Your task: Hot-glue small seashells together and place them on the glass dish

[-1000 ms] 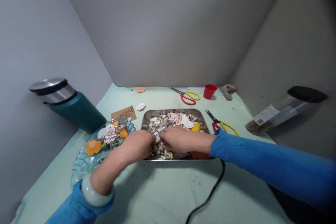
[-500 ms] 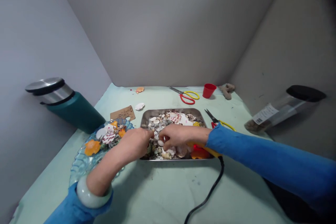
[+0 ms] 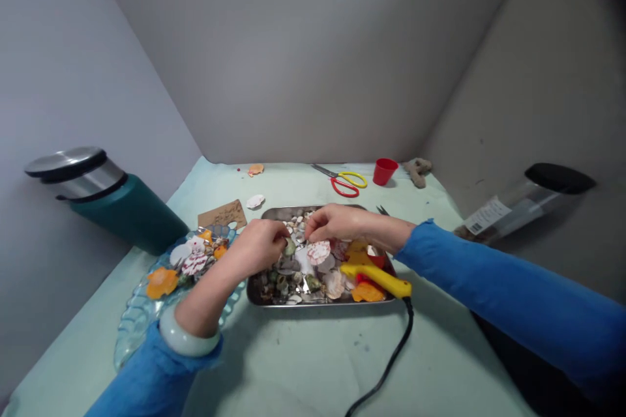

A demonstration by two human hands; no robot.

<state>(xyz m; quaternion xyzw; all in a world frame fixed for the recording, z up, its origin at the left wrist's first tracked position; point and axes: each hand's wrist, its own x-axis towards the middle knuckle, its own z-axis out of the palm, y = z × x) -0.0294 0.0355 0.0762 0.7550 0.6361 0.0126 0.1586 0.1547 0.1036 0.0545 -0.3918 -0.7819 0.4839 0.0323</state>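
Note:
A shallow metal tray (image 3: 323,303) full of seashells lies in front of me. My left hand (image 3: 260,245) is over its left side, fingers curled in, with a small greenish seashell (image 3: 289,247) at the fingertips. My right hand (image 3: 336,221) reaches over the back of the tray, thumb and fingers drawn together; whatever lies between them is hidden. Just below those fingers is a red-and-white scallop shell (image 3: 319,253). A yellow hot glue gun (image 3: 379,273) rests across the tray's right side, above an orange shell (image 3: 368,292).
A blue glass plate (image 3: 128,332) with shells stands at left, beside a teal bottle (image 3: 130,212). Behind are a brown card (image 3: 222,214), white shell (image 3: 255,201), scissors (image 3: 345,184) and red cup (image 3: 385,171). A clear jar (image 3: 513,208) is at right; a black cord (image 3: 391,361) runs frontward.
My right hand has moved back and up from the middle of the tray, uncovering the glue gun and front shells. My left hand has shifted slightly up, staying over the left side.

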